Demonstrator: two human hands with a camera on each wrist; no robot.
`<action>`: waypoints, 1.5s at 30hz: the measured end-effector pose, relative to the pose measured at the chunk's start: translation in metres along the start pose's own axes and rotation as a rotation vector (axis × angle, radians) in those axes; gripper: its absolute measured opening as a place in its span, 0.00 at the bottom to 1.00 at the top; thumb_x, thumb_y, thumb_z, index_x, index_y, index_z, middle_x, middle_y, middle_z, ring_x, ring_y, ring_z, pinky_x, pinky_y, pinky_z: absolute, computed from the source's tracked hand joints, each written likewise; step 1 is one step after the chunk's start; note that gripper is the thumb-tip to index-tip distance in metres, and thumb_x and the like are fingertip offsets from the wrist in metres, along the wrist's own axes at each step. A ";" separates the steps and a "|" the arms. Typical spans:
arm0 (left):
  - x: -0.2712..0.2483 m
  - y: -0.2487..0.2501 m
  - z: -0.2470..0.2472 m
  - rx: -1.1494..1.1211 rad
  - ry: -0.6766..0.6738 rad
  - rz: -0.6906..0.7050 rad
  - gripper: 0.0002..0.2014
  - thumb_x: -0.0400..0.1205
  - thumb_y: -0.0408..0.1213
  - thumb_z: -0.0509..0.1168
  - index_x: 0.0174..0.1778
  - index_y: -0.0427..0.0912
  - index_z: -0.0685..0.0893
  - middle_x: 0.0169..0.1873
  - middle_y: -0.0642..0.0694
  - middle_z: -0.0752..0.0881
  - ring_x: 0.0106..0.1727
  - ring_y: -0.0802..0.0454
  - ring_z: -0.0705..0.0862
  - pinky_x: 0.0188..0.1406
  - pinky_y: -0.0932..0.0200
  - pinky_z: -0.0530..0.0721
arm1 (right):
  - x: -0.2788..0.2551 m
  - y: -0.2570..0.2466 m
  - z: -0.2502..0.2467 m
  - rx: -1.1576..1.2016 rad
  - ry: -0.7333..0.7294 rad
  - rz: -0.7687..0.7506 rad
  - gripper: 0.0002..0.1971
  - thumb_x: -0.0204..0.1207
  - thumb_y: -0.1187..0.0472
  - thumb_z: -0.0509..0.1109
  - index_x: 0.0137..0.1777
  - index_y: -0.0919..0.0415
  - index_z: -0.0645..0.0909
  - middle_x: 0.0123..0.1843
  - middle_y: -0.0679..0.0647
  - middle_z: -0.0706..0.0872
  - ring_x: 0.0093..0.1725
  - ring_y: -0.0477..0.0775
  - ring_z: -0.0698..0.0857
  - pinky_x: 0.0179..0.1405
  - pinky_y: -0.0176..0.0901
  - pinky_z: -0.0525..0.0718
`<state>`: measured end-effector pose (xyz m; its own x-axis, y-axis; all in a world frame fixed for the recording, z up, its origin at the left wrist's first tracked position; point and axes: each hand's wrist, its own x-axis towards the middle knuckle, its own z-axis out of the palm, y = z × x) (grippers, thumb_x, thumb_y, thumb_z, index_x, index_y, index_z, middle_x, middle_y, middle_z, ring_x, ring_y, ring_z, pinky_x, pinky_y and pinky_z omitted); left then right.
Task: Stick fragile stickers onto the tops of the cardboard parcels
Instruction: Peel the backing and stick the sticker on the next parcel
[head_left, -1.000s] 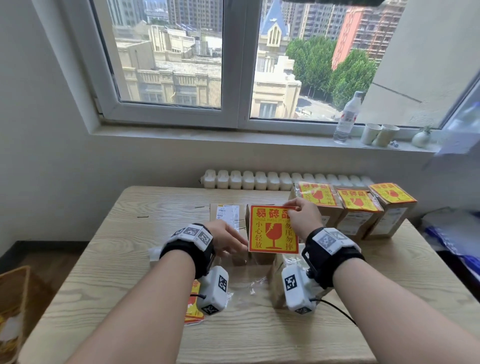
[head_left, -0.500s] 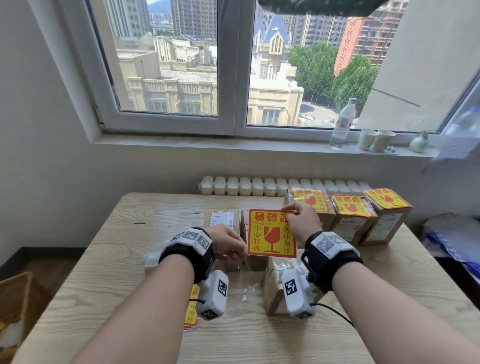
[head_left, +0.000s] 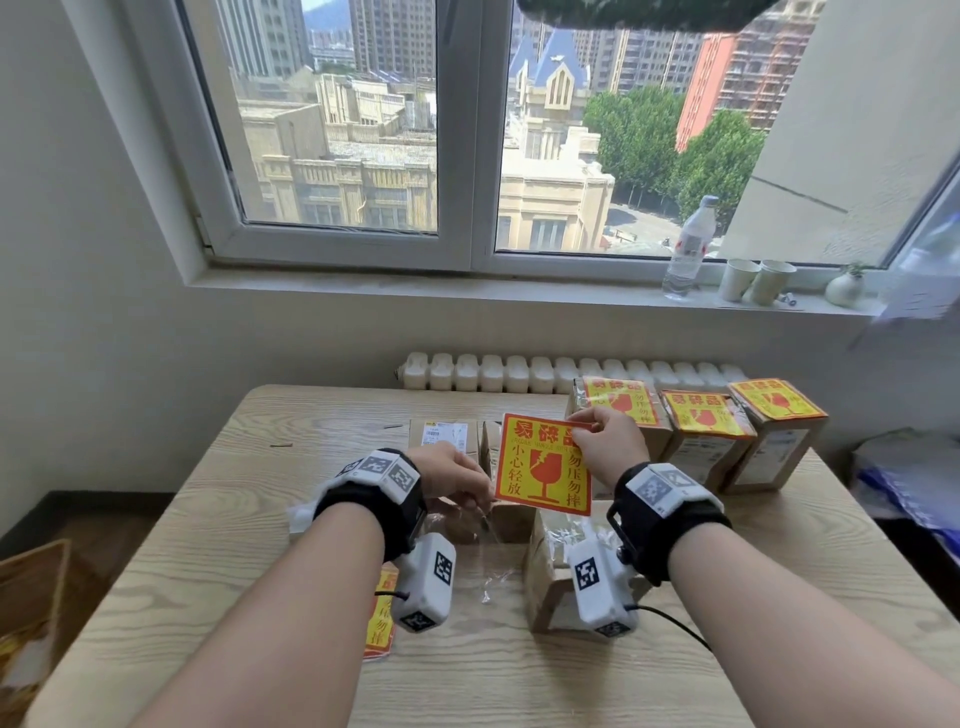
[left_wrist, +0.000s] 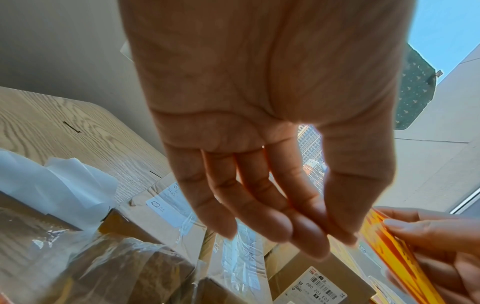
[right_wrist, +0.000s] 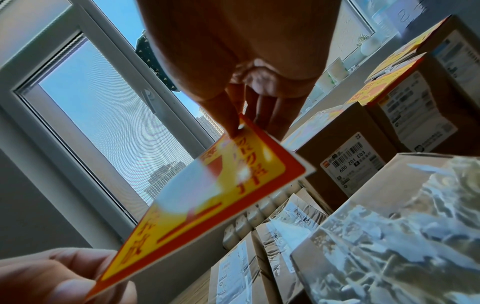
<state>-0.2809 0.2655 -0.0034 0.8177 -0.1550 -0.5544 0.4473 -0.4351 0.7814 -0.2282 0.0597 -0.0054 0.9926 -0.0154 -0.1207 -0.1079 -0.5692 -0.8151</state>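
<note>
A yellow and red fragile sticker hangs upright in the air over the middle of the table. My right hand pinches its top right corner. My left hand pinches its lower left corner, as the right wrist view shows. Below it lie plain cardboard parcels, one with a white label. A parcel with wrinkled tape stands nearer to me. Three parcels at the back right, starting with the leftmost, carry stickers on top. A stack of stickers lies under my left wrist.
Crumpled clear film lies between the parcels. White backing paper sits left of my left wrist. A bottle and two cups stand on the window sill. A box is on the floor at the left.
The view has tilted upward a little. Both hands still hold the sticker in about the same place above the parcels.
</note>
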 end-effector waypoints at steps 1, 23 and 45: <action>0.000 0.001 -0.001 -0.018 -0.008 0.004 0.06 0.78 0.29 0.69 0.36 0.40 0.87 0.26 0.51 0.87 0.24 0.62 0.83 0.25 0.70 0.81 | 0.000 -0.001 -0.001 -0.003 -0.004 0.009 0.05 0.83 0.61 0.64 0.50 0.51 0.80 0.53 0.53 0.87 0.50 0.52 0.88 0.42 0.44 0.89; 0.004 0.028 -0.002 -0.118 0.120 0.171 0.02 0.77 0.33 0.72 0.41 0.44 0.88 0.37 0.48 0.88 0.40 0.56 0.85 0.53 0.56 0.84 | -0.016 -0.026 -0.001 0.053 -0.421 -0.234 0.13 0.69 0.52 0.80 0.48 0.61 0.90 0.43 0.57 0.93 0.45 0.53 0.92 0.48 0.45 0.90; 0.007 0.030 -0.003 -0.323 0.181 0.116 0.05 0.80 0.27 0.58 0.43 0.37 0.78 0.37 0.43 0.89 0.41 0.47 0.88 0.53 0.51 0.85 | -0.012 -0.028 0.008 0.180 -0.388 -0.167 0.10 0.82 0.61 0.66 0.40 0.62 0.84 0.42 0.60 0.91 0.42 0.54 0.91 0.53 0.55 0.88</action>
<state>-0.2607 0.2538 0.0171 0.9075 -0.0154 -0.4197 0.4152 -0.1177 0.9021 -0.2377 0.0826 0.0140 0.9062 0.3936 -0.1544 0.0099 -0.3849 -0.9229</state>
